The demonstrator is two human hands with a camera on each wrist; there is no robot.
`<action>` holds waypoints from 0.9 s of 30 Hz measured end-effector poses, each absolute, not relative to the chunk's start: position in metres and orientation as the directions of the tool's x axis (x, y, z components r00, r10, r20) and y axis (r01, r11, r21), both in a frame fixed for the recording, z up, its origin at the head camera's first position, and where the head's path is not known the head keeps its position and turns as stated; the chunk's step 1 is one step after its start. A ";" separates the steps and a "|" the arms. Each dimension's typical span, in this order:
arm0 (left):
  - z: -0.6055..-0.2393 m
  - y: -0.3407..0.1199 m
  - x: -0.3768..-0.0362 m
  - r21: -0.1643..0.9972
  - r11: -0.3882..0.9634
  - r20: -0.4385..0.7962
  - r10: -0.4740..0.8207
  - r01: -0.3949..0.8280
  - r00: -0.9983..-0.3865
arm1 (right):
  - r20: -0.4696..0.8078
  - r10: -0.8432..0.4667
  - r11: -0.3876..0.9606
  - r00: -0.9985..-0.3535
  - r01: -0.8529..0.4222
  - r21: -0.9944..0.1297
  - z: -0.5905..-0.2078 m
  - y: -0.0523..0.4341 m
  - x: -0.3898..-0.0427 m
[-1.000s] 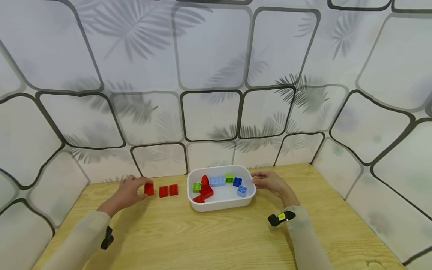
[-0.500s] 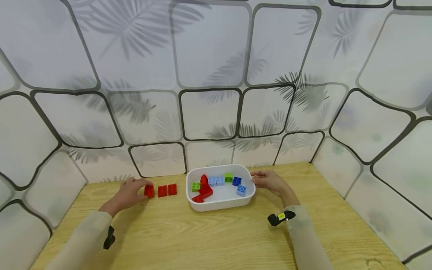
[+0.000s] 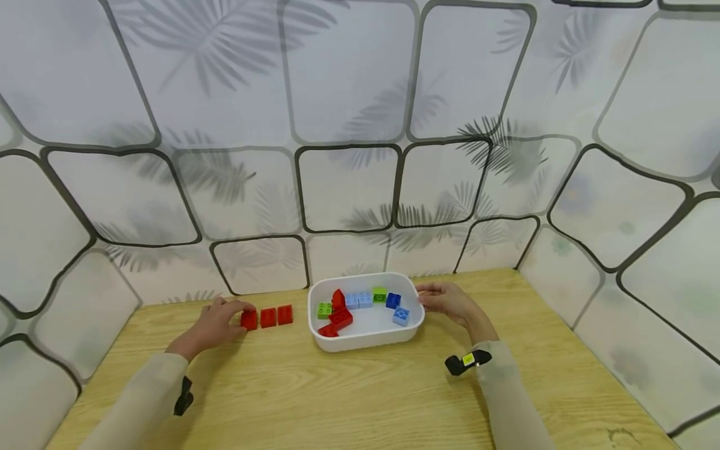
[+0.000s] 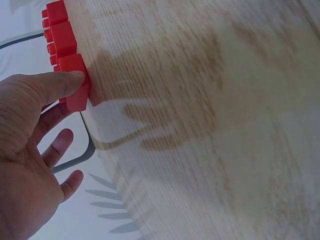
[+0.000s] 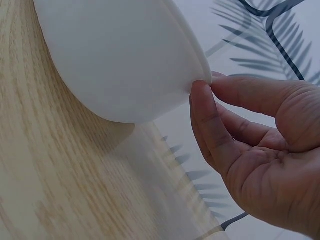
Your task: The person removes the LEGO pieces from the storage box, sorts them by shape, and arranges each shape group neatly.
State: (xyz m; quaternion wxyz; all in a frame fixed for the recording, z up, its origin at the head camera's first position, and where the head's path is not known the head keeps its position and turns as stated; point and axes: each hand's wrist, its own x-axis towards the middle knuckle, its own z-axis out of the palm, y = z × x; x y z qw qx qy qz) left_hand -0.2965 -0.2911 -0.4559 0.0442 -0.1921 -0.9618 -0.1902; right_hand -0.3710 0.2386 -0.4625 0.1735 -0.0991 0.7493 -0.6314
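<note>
The left hand (image 3: 210, 326) pinches a boxy red plastic block (image 3: 249, 321) on the wooden desk (image 3: 337, 400), now nearer two more red blocks (image 3: 268, 317), making a tighter row. The right hand (image 3: 448, 302) pinches a white plastic tub (image 3: 365, 342).

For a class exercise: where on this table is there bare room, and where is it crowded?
Free: wood in front of the white tray, between left sleeve and right sleeve; also from right sleeve to right wall. Crowded: the tray's left half, with assorted bricks; its right end, held by the right hand; the three red bricks by the left hand.
</note>
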 end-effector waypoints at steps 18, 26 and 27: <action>-0.456 -0.292 -0.296 0.349 0.859 0.155 0.342 0.375 -0.927 | -0.130 -0.367 0.178 -0.921 0.067 -0.982 -0.466 0.238 -0.372; -0.457 -0.293 -0.296 0.381 0.844 0.165 0.339 0.377 -0.926 | -0.130 -0.357 0.177 -0.925 0.069 -0.982 -0.466 0.238 -0.373; -0.457 -0.294 -0.296 0.381 0.844 0.166 0.338 0.377 -0.926 | -0.132 -0.358 0.178 -0.925 0.072 -0.981 -0.466 0.238 -0.373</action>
